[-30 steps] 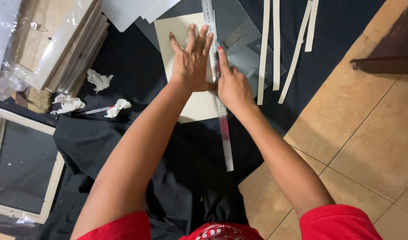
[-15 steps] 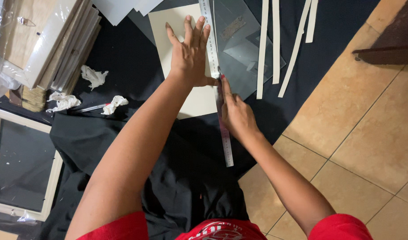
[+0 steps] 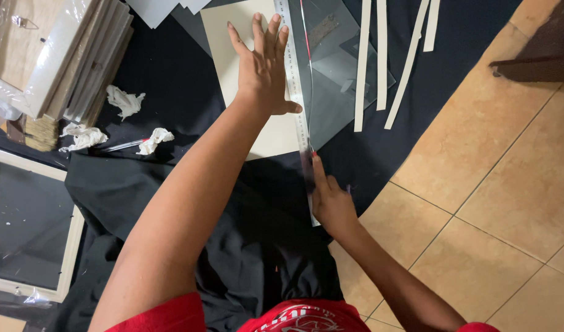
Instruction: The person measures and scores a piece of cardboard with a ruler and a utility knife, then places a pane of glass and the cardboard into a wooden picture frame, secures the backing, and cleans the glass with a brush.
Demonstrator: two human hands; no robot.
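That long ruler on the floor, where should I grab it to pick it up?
Probably the near end of the ruler, coming in from the tiled-floor side. It lies flat on the cream card and black cloth, with the left hand pressing on its far half. The near end sticks out past the card by the right hand, so fingers could pinch its long edges there.

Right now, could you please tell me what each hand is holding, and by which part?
The left hand presses flat on the long metal ruler and cream card sheet. The right hand grips something small by the ruler's near end; what cannot be told.

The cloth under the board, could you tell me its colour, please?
Black, seen in the head view: the cloth.
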